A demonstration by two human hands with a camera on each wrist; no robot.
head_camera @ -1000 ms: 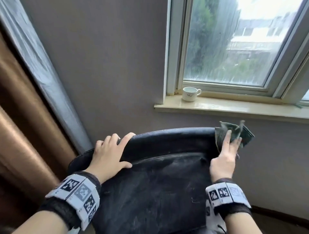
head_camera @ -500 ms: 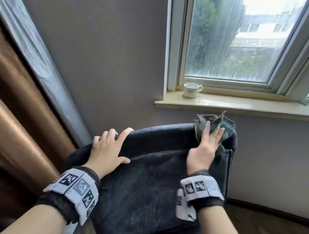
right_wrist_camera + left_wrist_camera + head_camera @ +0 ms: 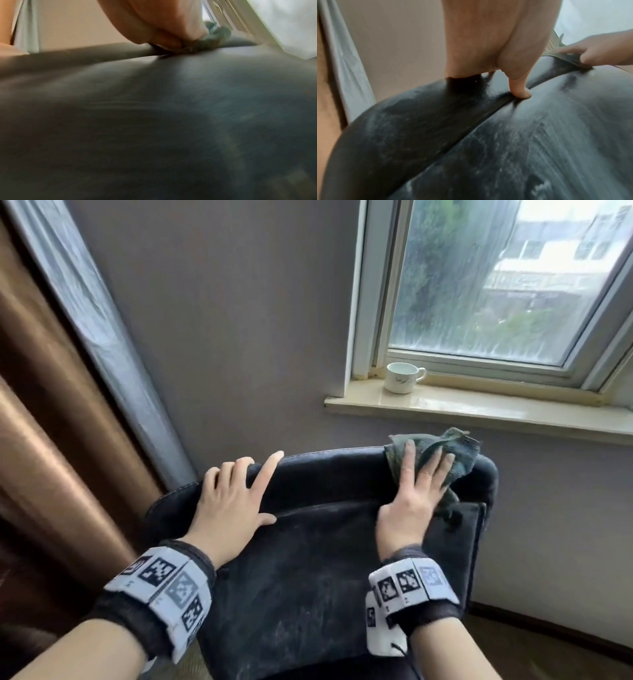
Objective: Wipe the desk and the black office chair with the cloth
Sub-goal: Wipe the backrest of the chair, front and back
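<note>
Right hand (image 3: 409, 505) flat, fingers straight and spread, pressing the dark green cloth (image 3: 459, 455) onto the top right corner of the black office chair (image 3: 308, 577) backrest. Cloth bunched, part draped over the top edge. Left hand (image 3: 229, 505) flat on the top left of the backrest, fingers relaxed, thumb on the seam (image 3: 519, 92); holds nothing. Backrest surface shows pale streaks. Behind chair: grey wall, window sill (image 3: 513, 414) with a white cup (image 3: 400, 378). Brown curtain (image 3: 51, 422) at left. Right wrist view blurred.
</note>
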